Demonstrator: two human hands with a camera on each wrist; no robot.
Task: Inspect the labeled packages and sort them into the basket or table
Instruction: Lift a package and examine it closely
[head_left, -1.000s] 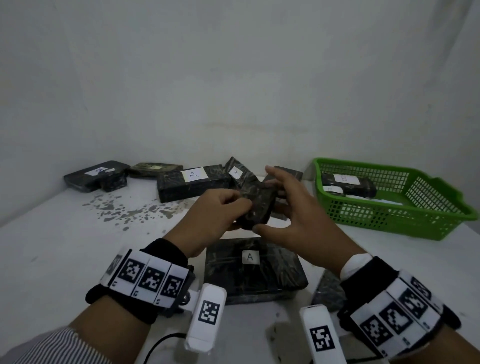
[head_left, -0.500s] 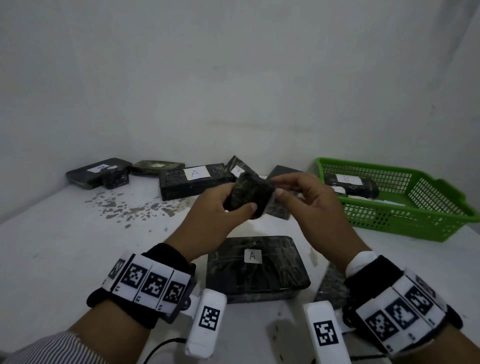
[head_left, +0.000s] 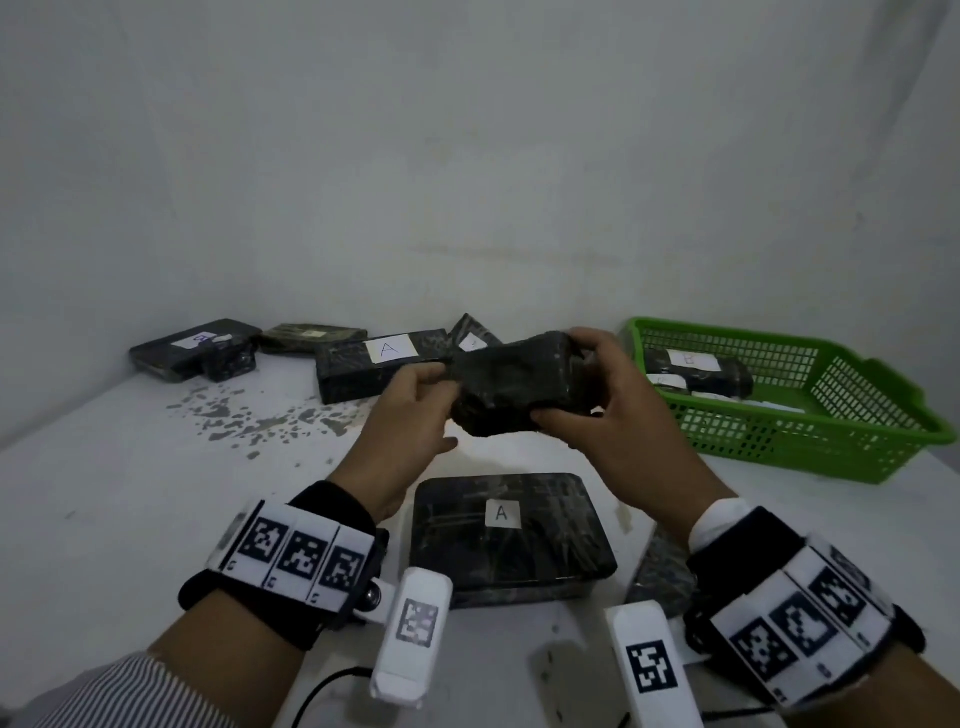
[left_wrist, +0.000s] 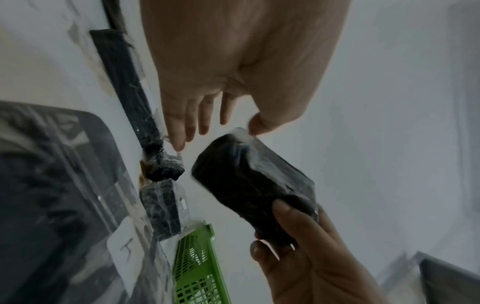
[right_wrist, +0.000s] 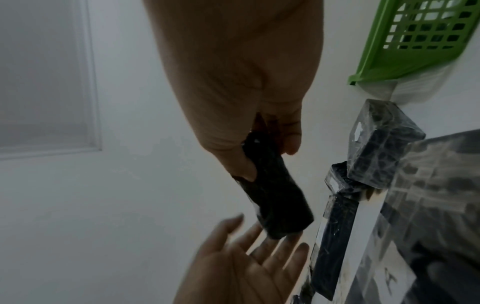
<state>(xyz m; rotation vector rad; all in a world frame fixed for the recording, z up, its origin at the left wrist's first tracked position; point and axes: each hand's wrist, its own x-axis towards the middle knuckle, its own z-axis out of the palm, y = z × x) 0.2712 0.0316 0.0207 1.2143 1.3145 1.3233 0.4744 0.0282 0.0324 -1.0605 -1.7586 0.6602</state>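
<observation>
Right hand (head_left: 618, 415) has the small black package (head_left: 514, 387) by its right end, thumb under the near edge, fingers curled over the far side, so that grip is pinching it. Package is in the air above the counter (head_left: 130, 493), roughly level, between both hands, over the gap between the near "A" package (head_left: 506, 535) and the far "A" package (head_left: 363, 364). No label showing on the visible face.

Left hand (head_left: 410, 415): grip spread. Left wrist view shows fingers (left_wrist: 187, 123) straight and apart with only the thumb tip touching the package (left_wrist: 249, 185) corner. Right wrist view shows the left hand (right_wrist: 241, 263) palm-up just under the package's (right_wrist: 275, 197) free end, fingertips at or very near it; contact there is unclear due to blur.

Green basket (head_left: 883, 415) sits far right on the counter, just right of the right hand. Inside is a black package labeled "B" (head_left: 696, 369), with more white labels beside it, unreadable.

Far left: two more dark packages (head_left: 192, 348), one with a label I can't read. Another package (head_left: 660, 571) lies near right, partly hidden by the right wrist. Dark flecks (head_left: 244, 415) are scattered on the counter, left of centre.
</observation>
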